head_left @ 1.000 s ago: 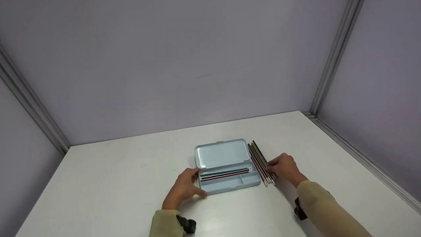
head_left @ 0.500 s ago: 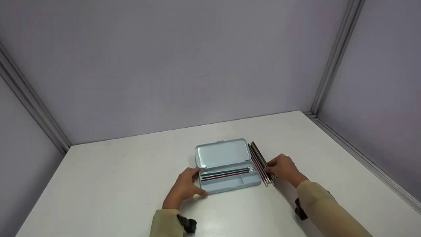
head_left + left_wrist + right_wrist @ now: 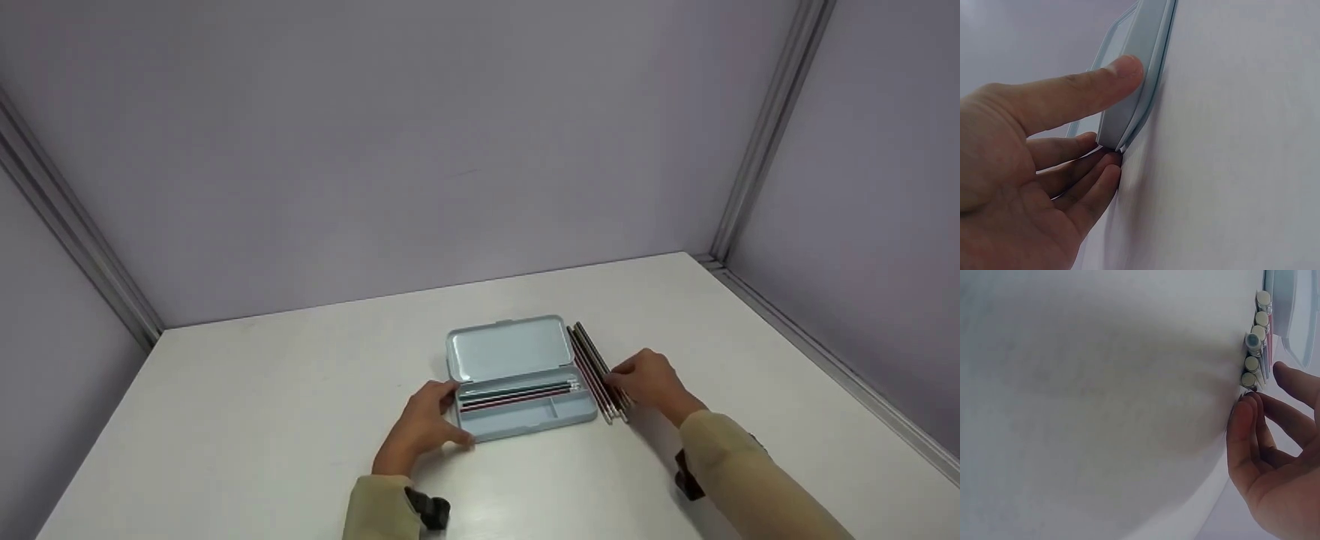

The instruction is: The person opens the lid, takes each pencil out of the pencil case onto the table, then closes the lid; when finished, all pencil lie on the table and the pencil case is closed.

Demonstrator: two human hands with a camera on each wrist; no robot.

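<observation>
A pale blue pencil case [image 3: 525, 411] lies open on the white table [image 3: 262, 420], lid [image 3: 506, 349] flat behind it, with a few pencils [image 3: 516, 394] in its long compartment. My left hand [image 3: 457, 415] holds the case's left end. The left wrist view shows the thumb [image 3: 1089, 90] along the end wall of the case [image 3: 1145, 45] and the fingers [image 3: 1095, 180] at its lower corner. A row of several loose pencils [image 3: 595, 369] lies against the case's right end. My right hand [image 3: 616, 382] touches the outermost one. In the right wrist view the fingertips [image 3: 1244, 410] meet the pencils' eraser ends [image 3: 1255, 343] and the thumb stays apart.
Grey partition walls with metal corner rails [image 3: 765, 127] close the table in at the back and on both sides. A black wrist strap [image 3: 431, 510] sits on each beige sleeve.
The loose pencils have closed up against the case's right end, and my right hand has shifted slightly left with them. The left hand has stayed in place.
</observation>
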